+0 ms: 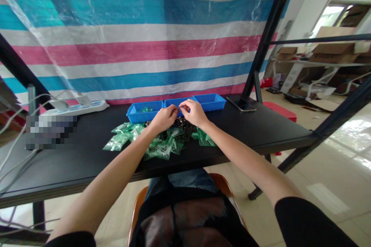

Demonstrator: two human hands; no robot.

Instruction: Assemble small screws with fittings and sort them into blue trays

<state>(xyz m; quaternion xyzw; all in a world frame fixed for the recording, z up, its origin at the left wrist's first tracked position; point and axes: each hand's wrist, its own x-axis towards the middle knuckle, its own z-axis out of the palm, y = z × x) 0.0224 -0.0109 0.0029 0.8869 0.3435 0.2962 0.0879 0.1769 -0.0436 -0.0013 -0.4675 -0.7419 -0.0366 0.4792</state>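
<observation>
My left hand (pixel 165 118) and my right hand (pixel 192 112) meet fingertip to fingertip over the table, just in front of the middle blue bin (pixel 174 102). Both are closed in a pinch, and whatever is between the fingers is too small to name. Below them lies a heap of small dark metal pieces, which look like screws (pixel 185 128). Green-tinted plastic bags (pixel 164 148) with white pieces inside spread around the heap, under my left forearm and beside my right wrist. The left blue bin (pixel 136 117) has a green bag in it.
A third blue bin (pixel 213 103) stands at the right, with a phone (pixel 241 103) beyond it. A white power strip (pixel 95 107) with plugs and cables lies at the back left, near a blurred-out object (pixel 50 131). Black frame posts (pixel 265 42) flank the table; a striped sheet (pixel 145 46) hangs behind.
</observation>
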